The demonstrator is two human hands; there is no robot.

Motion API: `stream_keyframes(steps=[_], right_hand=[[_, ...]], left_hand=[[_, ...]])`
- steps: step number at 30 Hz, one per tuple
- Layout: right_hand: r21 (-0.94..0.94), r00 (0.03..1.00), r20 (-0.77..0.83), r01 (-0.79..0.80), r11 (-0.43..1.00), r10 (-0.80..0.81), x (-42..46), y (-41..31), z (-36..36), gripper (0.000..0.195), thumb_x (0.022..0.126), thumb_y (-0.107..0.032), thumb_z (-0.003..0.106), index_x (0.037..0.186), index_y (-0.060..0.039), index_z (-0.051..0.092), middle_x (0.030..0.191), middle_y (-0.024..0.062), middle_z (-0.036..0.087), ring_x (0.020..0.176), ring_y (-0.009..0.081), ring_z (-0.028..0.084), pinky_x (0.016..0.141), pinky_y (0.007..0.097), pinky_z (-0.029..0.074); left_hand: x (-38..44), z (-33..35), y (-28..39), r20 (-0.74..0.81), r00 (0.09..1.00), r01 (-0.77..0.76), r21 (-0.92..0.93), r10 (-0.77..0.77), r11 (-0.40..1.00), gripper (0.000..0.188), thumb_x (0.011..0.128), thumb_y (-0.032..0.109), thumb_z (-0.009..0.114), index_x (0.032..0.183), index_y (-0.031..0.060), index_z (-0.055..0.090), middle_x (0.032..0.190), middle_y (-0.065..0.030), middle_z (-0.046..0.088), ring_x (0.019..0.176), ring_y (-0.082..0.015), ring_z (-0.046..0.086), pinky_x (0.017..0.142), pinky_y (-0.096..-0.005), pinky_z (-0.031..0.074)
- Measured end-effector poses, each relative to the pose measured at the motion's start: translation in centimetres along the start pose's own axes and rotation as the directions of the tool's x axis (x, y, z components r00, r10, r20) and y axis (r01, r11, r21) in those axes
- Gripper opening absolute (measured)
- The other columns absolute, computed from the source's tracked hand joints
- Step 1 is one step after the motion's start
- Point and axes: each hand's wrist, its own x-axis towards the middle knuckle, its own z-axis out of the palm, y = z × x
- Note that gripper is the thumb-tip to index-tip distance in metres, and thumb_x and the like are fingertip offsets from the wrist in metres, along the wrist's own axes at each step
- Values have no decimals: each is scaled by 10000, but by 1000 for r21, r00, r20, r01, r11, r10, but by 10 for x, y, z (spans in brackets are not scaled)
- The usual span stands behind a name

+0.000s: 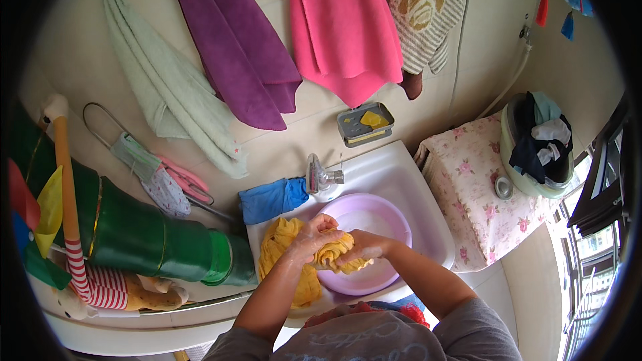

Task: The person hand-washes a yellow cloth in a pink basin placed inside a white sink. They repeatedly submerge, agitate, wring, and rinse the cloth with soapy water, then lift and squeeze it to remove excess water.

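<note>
Bunched yellow cloth (333,250) is gripped between my two hands, above the left part of a lilac plastic basin (407,240). My left hand (315,238) holds it from the left, fingers curled over the top. My right hand (365,247) grasps its right side, with whitish suds on the skin. More of the yellow fabric (279,243) lies heaped on the left rim of the white sink (437,233), partly behind my left forearm. The basin sits inside the sink. Whether the heap and the held bunch are one piece, I cannot tell.
A metal faucet (321,175) stands behind the basin, beside a folded blue cloth (273,200). Above hangs a soap dish (366,128) with yellow soap. At left leans a large green cylinder (135,225). A flowered cover (464,175) at right bears a tub of clothes (509,145).
</note>
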Motion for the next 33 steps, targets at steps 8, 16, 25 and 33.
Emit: stream_keyframes(steps=[8,16,25,33], right_hand=[[424,940,-274,309,851,-204,-5,-8,21,366,776,-161,654,1102,-24,562,1004,64,616,925,148,571,837,278,445],[-85,985,157,81,993,-67,-12,23,50,539,802,-451,620,1159,-59,521,1078,118,574,1023,220,517,916,322,368],[717,880,-464,442,540,-104,26,31,6,621,832,-327,592,1323,-70,311,1194,143,475,1051,286,525,883,419,447],[733,780,-602,624,271,-171,30,-27,-6,353,851,-265,584,1094,-23,501,914,126,602,757,251,612,683,385,532]], left_hand=[[-26,-27,-51,-207,961,149,-180,-186,972,380,876,256,536,1154,3,478,1079,-110,560,979,-137,544,788,-286,473],[-6,-2,-21,21,999,-19,-702,47,711,500,850,117,481,1324,67,330,1256,-143,462,1104,-284,511,898,-435,468],[-23,13,-41,-5,986,-165,74,166,983,633,673,-35,629,1250,17,375,1153,-126,496,1070,-201,504,921,-305,410],[-17,7,-80,66,977,-213,267,203,940,667,714,126,680,1286,4,361,1196,-119,499,1106,-203,486,939,-316,384]])
